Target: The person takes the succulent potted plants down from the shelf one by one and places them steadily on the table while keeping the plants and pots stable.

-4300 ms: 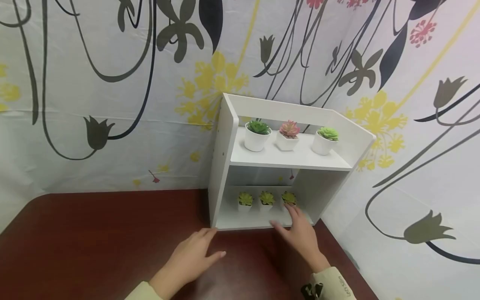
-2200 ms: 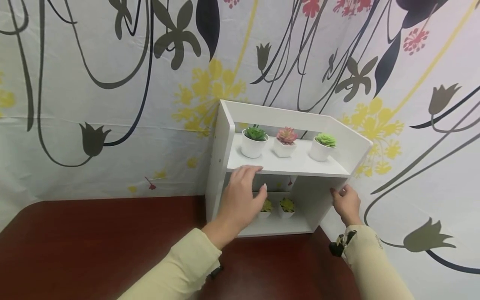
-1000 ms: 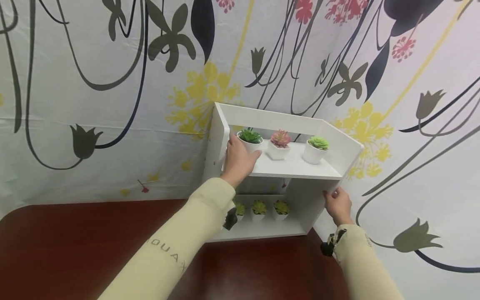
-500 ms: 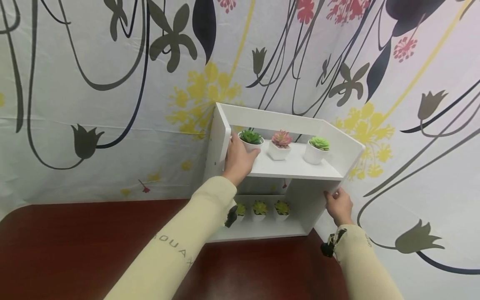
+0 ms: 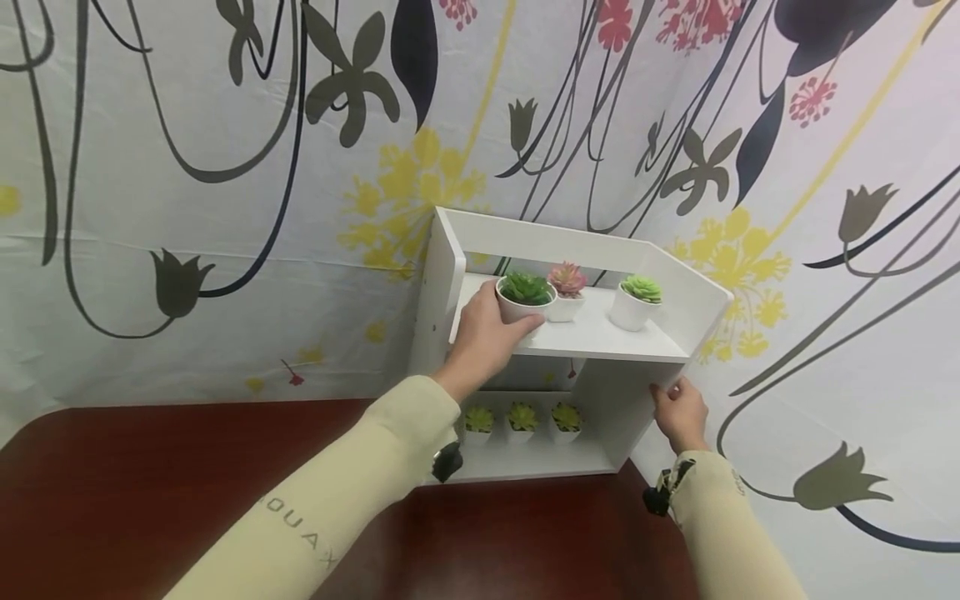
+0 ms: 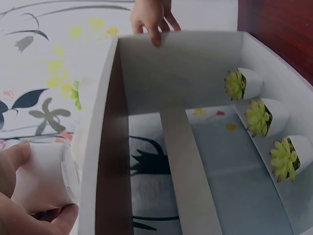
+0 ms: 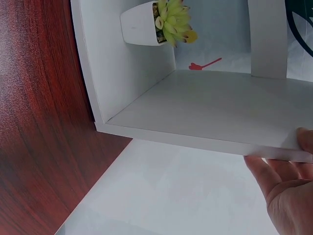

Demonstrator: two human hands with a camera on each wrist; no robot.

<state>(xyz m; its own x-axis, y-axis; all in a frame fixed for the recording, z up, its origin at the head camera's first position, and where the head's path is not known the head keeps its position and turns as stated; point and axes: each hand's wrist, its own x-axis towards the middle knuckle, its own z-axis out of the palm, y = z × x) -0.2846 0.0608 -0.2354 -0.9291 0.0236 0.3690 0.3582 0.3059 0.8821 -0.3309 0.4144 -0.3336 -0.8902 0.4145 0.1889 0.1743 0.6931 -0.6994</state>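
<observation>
**Left hand (image 5: 483, 337) held the dark-green plant (image 5: 527, 289) at the front of the shelf (image 5: 437, 300), right hand (image 5: 681, 414) on its side**

In the head view, the left fingers were wrapped round the white pot of the dark-green plant, by the front of the shelf's upper board. The right fingers pinched the shelf's right side panel. Moving the pot well seemed to call for keeping it upright, gripping the pot and not the leaves, and clearing the pink plant (image 5: 567, 280), which stood partly hidden behind it, on the middle of the shelf's upper board. One light-green plant (image 5: 641, 289) stood near the shelf's right side. Three small plants (image 5: 521, 417) stood in a row in the shelf's lower compartment. That made six plants, one shelf and two hands; one counter (image 5: 187, 483) lay under the shelf.

In the left wrist view, the pot's base was next to the edge of the shelf's upper board; whether it touched could not be told, so a gentle, level motion looked wisest. All three small plants showed in the lower compartment.

In the right wrist view, the thumb lay inside the shelf's side panel and the other fingers outside, a grasp that looked good for steadying. One small plant showed within the shelf.
</observation>
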